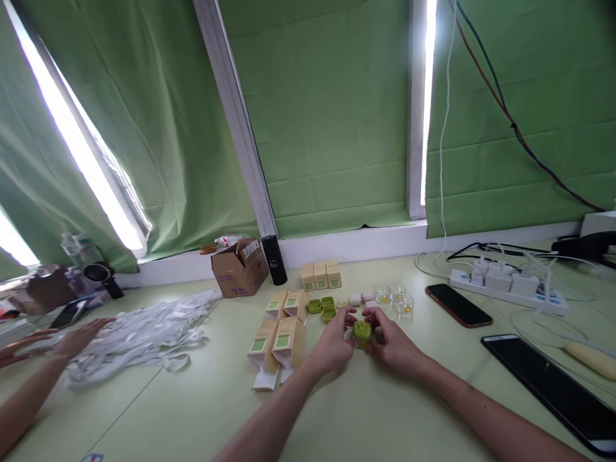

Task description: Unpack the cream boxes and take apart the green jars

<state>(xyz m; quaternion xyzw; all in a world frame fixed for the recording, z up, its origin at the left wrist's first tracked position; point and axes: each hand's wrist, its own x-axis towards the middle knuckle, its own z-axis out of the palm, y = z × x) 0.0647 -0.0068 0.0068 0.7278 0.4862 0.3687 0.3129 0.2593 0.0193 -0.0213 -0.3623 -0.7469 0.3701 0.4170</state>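
Both of my hands meet over a small green lidded case [362,331] on the pale table [366,410]. My left hand [335,343] pinches its left side and my right hand [392,343] grips its right side, fingers curled. Just beyond lie several green lids [323,307], two pinkish pieces [360,298] and three clear cups with yellow bits [397,299]. Left of my hands lie opened tan cartons with green labels [279,333].
Three closed tan boxes [321,275], a black tumbler [274,260] and a brown cardboard box [239,267] stand at the back. Another person's hands [72,339] rest on a heap of white strips [144,333] at left. A phone [458,305], power strip [505,285] and tablet [553,385] lie right.
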